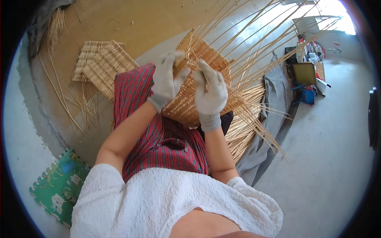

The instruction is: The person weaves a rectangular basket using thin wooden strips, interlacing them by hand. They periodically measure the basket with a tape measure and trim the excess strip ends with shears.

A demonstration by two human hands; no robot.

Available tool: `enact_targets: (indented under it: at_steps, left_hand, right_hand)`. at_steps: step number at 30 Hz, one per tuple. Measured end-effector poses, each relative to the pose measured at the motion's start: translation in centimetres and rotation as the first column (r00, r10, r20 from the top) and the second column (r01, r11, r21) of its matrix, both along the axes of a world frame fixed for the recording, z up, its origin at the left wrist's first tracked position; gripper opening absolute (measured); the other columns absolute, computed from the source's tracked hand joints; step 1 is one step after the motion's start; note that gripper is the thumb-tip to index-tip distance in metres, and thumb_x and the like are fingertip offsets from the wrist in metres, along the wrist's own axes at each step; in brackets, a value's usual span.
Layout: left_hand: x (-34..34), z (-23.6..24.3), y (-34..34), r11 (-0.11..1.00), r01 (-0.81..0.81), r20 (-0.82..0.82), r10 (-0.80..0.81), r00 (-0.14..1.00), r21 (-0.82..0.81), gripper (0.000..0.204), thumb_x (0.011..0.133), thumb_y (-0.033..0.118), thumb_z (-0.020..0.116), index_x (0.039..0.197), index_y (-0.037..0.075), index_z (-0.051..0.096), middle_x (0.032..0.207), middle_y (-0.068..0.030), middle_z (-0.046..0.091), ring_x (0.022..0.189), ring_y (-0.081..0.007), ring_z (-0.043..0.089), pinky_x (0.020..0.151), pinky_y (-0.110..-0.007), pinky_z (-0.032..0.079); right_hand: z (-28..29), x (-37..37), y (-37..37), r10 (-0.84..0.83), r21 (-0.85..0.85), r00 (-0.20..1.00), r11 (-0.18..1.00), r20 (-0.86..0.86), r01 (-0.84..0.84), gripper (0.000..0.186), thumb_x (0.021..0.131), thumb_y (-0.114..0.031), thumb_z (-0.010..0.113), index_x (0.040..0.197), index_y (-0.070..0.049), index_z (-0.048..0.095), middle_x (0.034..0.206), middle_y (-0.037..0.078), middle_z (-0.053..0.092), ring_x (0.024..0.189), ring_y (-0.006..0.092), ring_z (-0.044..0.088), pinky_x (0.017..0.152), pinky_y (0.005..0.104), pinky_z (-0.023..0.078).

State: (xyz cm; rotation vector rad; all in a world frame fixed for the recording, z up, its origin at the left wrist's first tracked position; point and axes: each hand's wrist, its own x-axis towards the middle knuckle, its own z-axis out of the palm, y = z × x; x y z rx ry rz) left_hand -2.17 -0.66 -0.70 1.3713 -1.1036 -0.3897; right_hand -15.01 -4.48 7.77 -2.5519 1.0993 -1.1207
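White-gloved left hand (179,63) spreads half-open, hold unclear; white-gloved right hand (198,70) pinches the brown woven-cane basket (180,104), likely steadying its edge.

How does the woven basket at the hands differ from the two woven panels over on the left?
The basket has raised sides, while the panels look flat. Long loose strands fan out from the basket; the panels show none that long. The basket is between the left hand and right hand, while the panels lie overlapping, untouched. Both are woven in tan tones.
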Motion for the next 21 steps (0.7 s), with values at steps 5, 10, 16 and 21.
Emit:
enact_targets:
  at_steps: [5,10,16,21]
  left_hand:
    - [1.5,-4.9,-5.2,0.962,0.257,-0.274,-0.273,0.922,-0.095,0.043,0.097,0.017,0.068,0.138,0.008,0.059,0.152,-0.0150,0.052,0.143,-0.0324,0.048,0.116,-0.043,0.045]
    - [0.4,-5.3,-4.8,0.917,0.288,-0.598,-0.398,0.695,-0.276,0.041,0.095,0.009,0.070,0.134,0.008,0.061,0.150,-0.0152,0.052,0.139,-0.0237,0.050,0.111,-0.039,0.049]
    - [0.5,-5.4,-4.7,0.948,0.195,-0.373,-0.280,0.884,-0.251,0.057,0.079,0.007,0.088,0.131,0.005,0.064,0.138,-0.0121,0.062,0.126,-0.0193,0.059,0.106,-0.034,0.052]
    - [3.9,-2.2,-4.2,0.957,0.287,-0.090,-0.282,0.955,0.048,0.048,0.083,0.026,0.089,0.122,0.005,0.068,0.126,-0.0089,0.068,0.114,-0.0183,0.065,0.100,-0.033,0.054]
  right_hand:
    - [0.1,4.3,0.9,0.159,0.037,0.971,0.987,-0.177,-0.155,0.039,0.082,0.000,0.067,0.117,-0.013,0.078,0.109,0.008,0.077,0.099,0.0270,0.073,0.086,0.0372,0.059]
    - [0.1,2.5,1.0,0.182,0.168,0.978,0.972,-0.106,-0.163,0.040,0.083,-0.005,0.070,0.121,-0.013,0.076,0.110,0.007,0.076,0.098,0.0276,0.073,0.083,0.0383,0.059]
    - [-2.9,-0.7,2.1,0.243,0.135,0.966,0.958,0.090,-0.253,0.032,0.087,-0.008,0.072,0.118,-0.013,0.077,0.102,0.006,0.078,0.089,0.0240,0.074,0.079,0.0367,0.059]
    - [-2.9,-4.5,-1.4,-0.375,0.841,0.830,0.507,0.412,-0.188,0.029,0.107,-0.024,0.063,0.116,0.001,0.075,0.088,0.004,0.074,0.077,0.0095,0.066,0.067,0.0240,0.052]
